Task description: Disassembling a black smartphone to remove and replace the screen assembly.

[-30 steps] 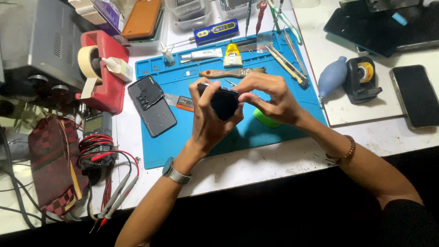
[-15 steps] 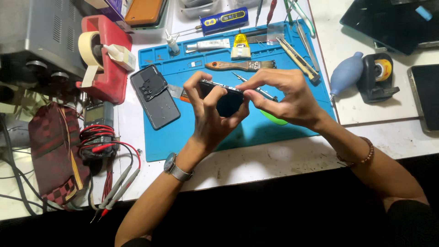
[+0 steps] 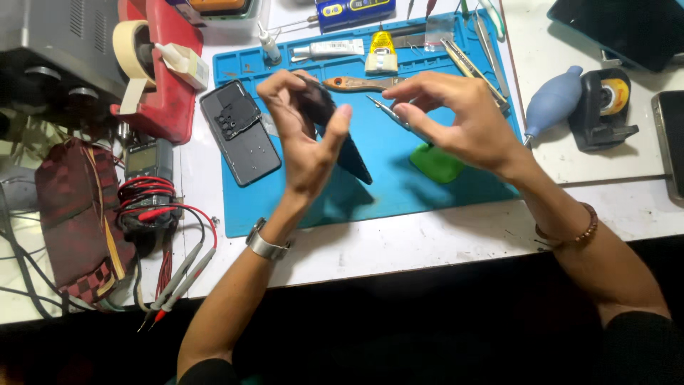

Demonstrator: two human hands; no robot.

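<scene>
Nearest the camera: two bare forearms come up from the dark lower edge over the white table (image 3: 427,242). Left wrist carries a metal watch (image 3: 265,244), right wrist a bead bracelet (image 3: 573,229).

Left hand (image 3: 303,135) is raised above the blue mat (image 3: 442,196), palm turned sideways. Its grip is closed on a dark phone (image 3: 335,132): thumb on the right side, fingers curled over the top end. The phone stands on edge, tilted, long axis running from upper left by the fingertips down to lower right, where its free corner hangs above the mat.

Right hand (image 3: 463,117) sits just right of the phone, apart from it. Its grip pinches thin metal tweezers (image 3: 388,113); the tips point left toward the phone's upper half and stop just short of it. So the phone lies to the left of the tweezer tips, and the left hand is the one on it.

Under the right palm, a green pad (image 3: 436,165) lies on the mat. Left of the left hand, a phone back cover (image 3: 240,132) lies flat, straddling the mat's left edge.

Further out: a multimeter (image 3: 146,162) with red and black leads at the left, a red tape dispenser (image 3: 160,78) beyond it. On the mat's far side, a brush (image 3: 356,83), a white tube (image 3: 328,48), a small yellow bottle (image 3: 382,51). Off to the right, a blue air blower (image 3: 556,96) and a small black tape holder (image 3: 604,107).
</scene>
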